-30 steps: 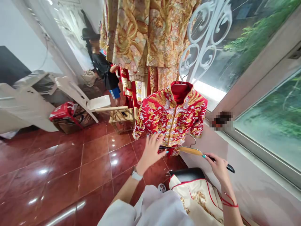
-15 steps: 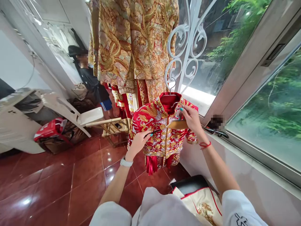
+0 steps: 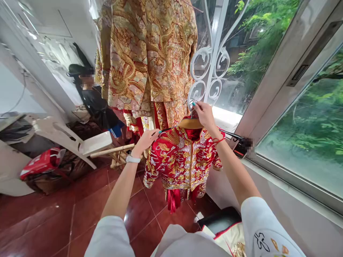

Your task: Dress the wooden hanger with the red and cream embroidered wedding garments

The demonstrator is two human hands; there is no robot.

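A small red jacket (image 3: 184,160) with gold embroidery hangs in front of me below the white scrolled window grille (image 3: 207,71). My right hand (image 3: 204,113) is closed on the top of a wooden hanger (image 3: 190,124) at the jacket's collar, right by the grille's lowest scrolls. My left hand (image 3: 147,140) is closed around the hanger's dark left end at the jacket's shoulder. A large gold embroidered robe (image 3: 146,57) hangs just behind and above the jacket.
A person in dark clothes (image 3: 93,101) stands at the back left. A white chair (image 3: 72,137) and a red bag (image 3: 40,164) sit on the red tiled floor. A window sill (image 3: 281,171) runs along the right. Cream embroidered fabric (image 3: 233,237) lies near my lap.
Both hands rose with the wooden hanger from the jacket's hem to its collar. The right hand now sits by the grille, the left at the shoulder. The view tilted upward.
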